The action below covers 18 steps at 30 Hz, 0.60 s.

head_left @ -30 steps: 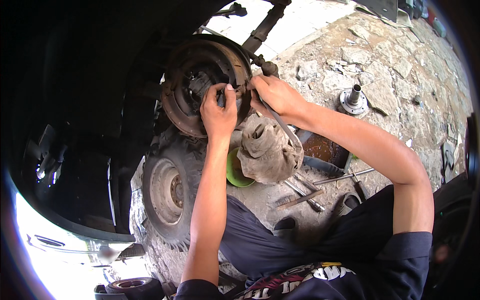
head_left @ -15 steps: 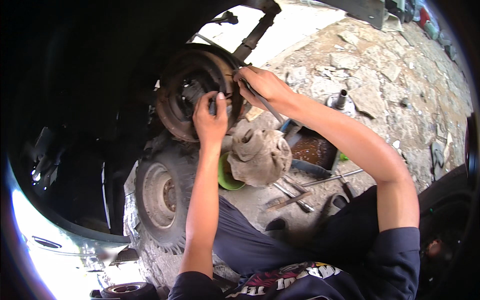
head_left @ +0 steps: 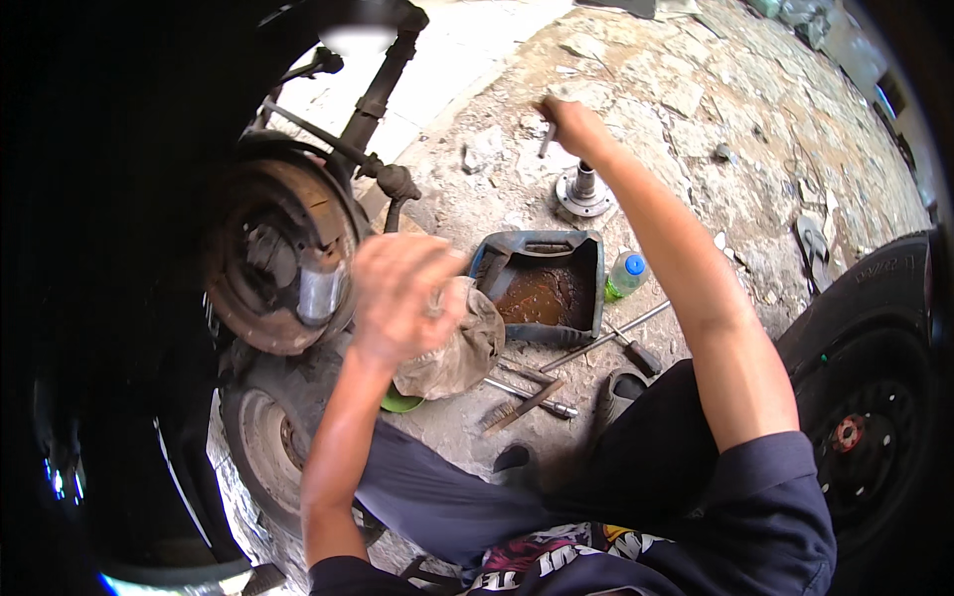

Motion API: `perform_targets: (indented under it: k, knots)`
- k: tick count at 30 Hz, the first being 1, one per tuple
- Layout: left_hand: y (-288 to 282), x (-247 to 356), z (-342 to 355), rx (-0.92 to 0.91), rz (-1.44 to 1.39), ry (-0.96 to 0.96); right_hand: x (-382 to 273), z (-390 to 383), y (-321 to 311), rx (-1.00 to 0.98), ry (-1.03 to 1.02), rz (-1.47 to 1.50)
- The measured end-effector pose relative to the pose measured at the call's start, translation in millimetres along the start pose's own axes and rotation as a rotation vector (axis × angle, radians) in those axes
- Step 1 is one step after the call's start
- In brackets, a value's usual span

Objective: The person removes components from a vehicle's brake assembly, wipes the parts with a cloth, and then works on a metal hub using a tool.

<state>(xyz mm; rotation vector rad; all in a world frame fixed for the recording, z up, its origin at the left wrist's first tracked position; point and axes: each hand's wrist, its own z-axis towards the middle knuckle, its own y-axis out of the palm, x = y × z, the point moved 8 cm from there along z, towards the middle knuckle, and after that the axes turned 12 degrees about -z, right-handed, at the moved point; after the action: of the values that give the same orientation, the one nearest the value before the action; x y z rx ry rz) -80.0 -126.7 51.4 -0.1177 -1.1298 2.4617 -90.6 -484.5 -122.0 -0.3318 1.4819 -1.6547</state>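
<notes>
My left hand [head_left: 402, 293], blurred by motion, is lifted in front of a cloth sack [head_left: 467, 343] with its fingers apart and nothing visible in it. To its left is the rusty brake assembly [head_left: 283, 333] under the vehicle, with a silver cylindrical part [head_left: 320, 286] on its face. My right hand [head_left: 576, 124] reaches far forward over the stony ground, closed on a thin grey metal bar [head_left: 547, 142] whose end sticks out below the fist. Just below that hand stands a metal wheel hub [head_left: 584, 194].
A cut-open container [head_left: 547, 298] of brown liquid sits mid-ground, beside a blue-capped bottle [head_left: 626, 275]. A wire brush [head_left: 525, 405], a socket tool [head_left: 537, 397] and a screwdriver [head_left: 636, 350] lie near my feet. Tyres stand at lower left [head_left: 263, 427] and right [head_left: 865, 397].
Both hands have come away from the brake assembly. My right hand has swung out to the right with the bar, and my left has drawn back. The view has shifted right.
</notes>
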Motion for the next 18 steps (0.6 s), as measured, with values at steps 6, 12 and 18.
perform_targets:
  k: [6, 12, 18]
  knots:
    - [69.2, -21.6, -14.9, -0.128, -0.234, -0.145, 85.5, -27.4, 69.8, -0.297, 0.129, -0.229]
    - [97.6, -33.5, 6.2, -0.154, -0.429, -0.235, 62.7, -44.6, 125.4, -0.441, 0.128, -0.362]
    - [121.6, -52.1, 17.3, 0.002, -0.559, -0.424, 57.2, -41.3, 112.0, -0.186, 0.128, -0.148]
